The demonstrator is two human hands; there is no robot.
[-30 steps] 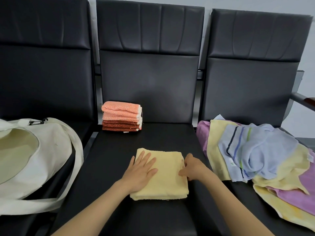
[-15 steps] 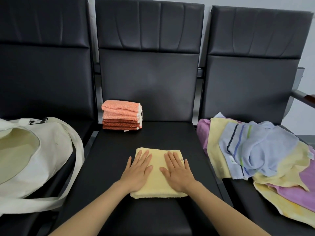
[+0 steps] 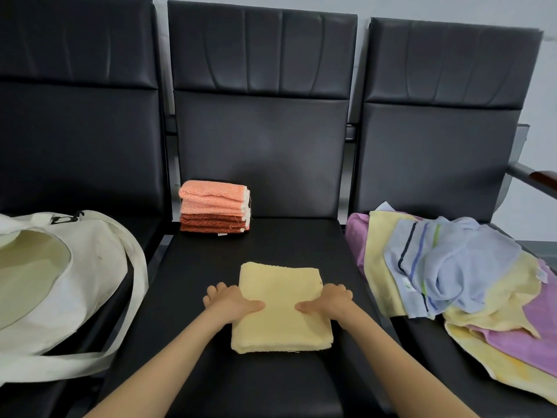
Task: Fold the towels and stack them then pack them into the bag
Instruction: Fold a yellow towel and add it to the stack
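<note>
Folded yellow towel (image 3: 281,315) lies flat at the front of the middle seat (image 3: 286,242). Our left hand (image 3: 230,303) and right hand (image 3: 330,301) pinch its two side edges. Thumbs lie on top and fingers curl down at the edges; we cannot tell if they tuck beneath.

We judge this a two-sided hold, meant to keep the layers together for a lift to the orange stack (image 3: 214,208). That stack sits at the seat's back-left corner, well apart from the towel, with only bare seat between and nothing in the way.

The white bag (image 3: 75,267) slumps open on the left seat, its strap (image 3: 137,300) trailing along the gap. Loose towels (image 3: 452,276), blue-striped, yellow and purple, are heaped on the right seat, not yet folded.
</note>
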